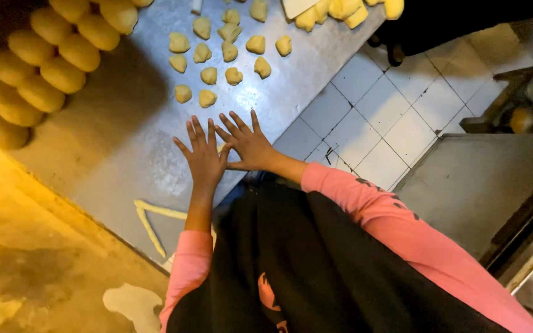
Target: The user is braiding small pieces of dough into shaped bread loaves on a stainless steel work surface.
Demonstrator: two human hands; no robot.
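Note:
Both my hands lie flat, fingers spread, on the steel worktop (124,148) near its front edge. My left hand (203,157) and my right hand (245,143) touch at the thumbs, and a bit of pale dough (221,148) shows between them; most of it is hidden under the palms. Several small cut dough pieces (208,75) lie just beyond my fingertips. Two thin rolled dough strips (150,223) lie near my left forearm. I wear pink sleeves and a black apron.
Rows of smooth round dough balls (50,55) fill the worktop's left side. More dough pieces and another person's dark clothing (439,24) are at the top. White tiled floor (377,117) lies right of the worktop, with a steel counter (476,185) further right.

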